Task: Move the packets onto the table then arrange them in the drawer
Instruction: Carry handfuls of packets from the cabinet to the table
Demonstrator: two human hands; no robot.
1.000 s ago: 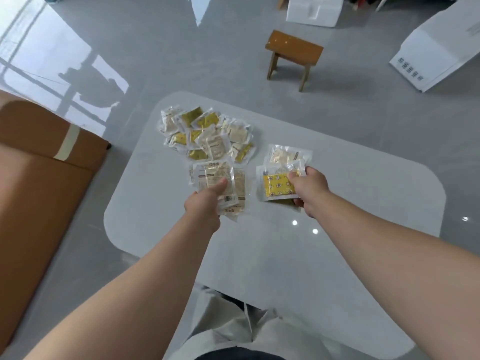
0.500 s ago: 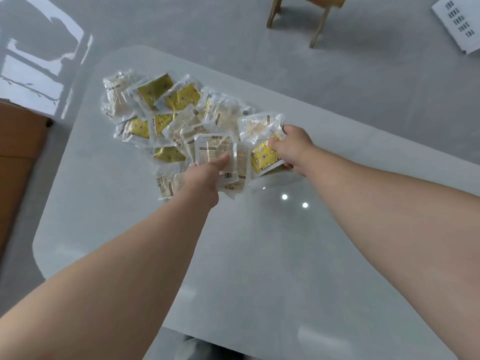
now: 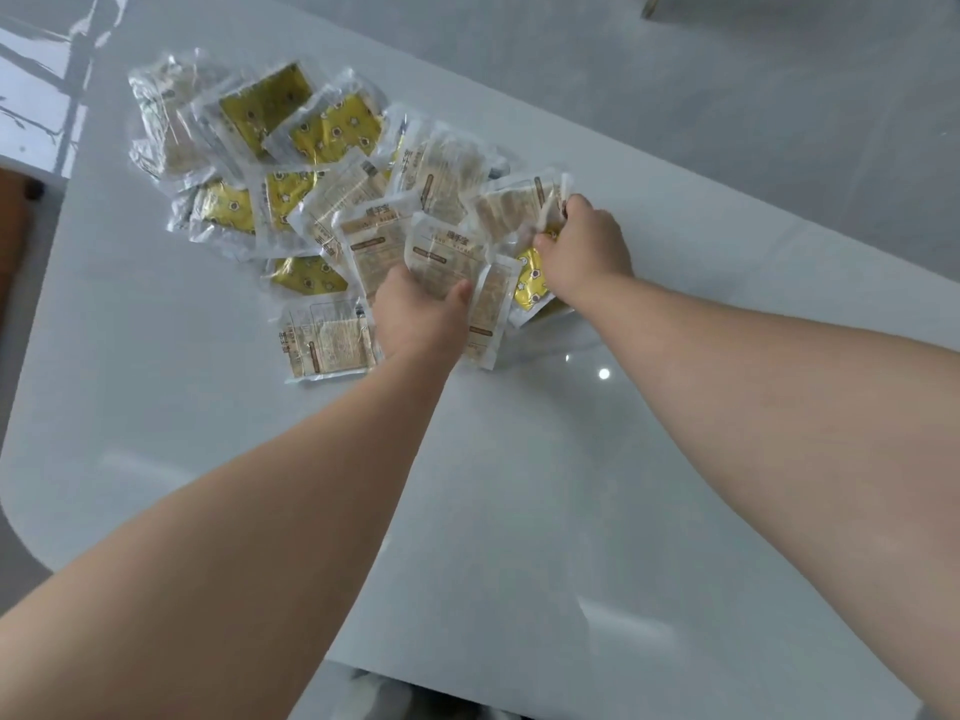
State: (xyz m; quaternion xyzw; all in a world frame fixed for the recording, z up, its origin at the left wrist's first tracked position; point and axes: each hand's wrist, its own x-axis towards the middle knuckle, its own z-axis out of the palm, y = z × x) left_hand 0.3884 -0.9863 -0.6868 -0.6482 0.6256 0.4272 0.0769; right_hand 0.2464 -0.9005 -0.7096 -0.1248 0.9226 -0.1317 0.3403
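Observation:
Several clear packets, some yellow and some beige, lie in a heap [image 3: 291, 163] on the far left part of the white table [image 3: 519, 485]. My left hand [image 3: 421, 317] grips a small stack of beige packets [image 3: 447, 257] at the heap's near edge, thumb on top. My right hand [image 3: 584, 249] pinches a yellow packet [image 3: 530, 283] together with a beige packet [image 3: 511, 210], right beside the left hand's stack. One beige packet [image 3: 327, 340] lies flat to the left of my left wrist. No drawer is in view.
The glossy grey floor [image 3: 727, 85] surrounds the table. A brown piece of furniture [image 3: 13, 226] shows at the left edge. A wooden stool leg [image 3: 652, 2] peeks in at the top.
Both hands have carried their packets forward and left, up against the heap. The camera has tilted down and closer, so the stool and white boxes have left the view.

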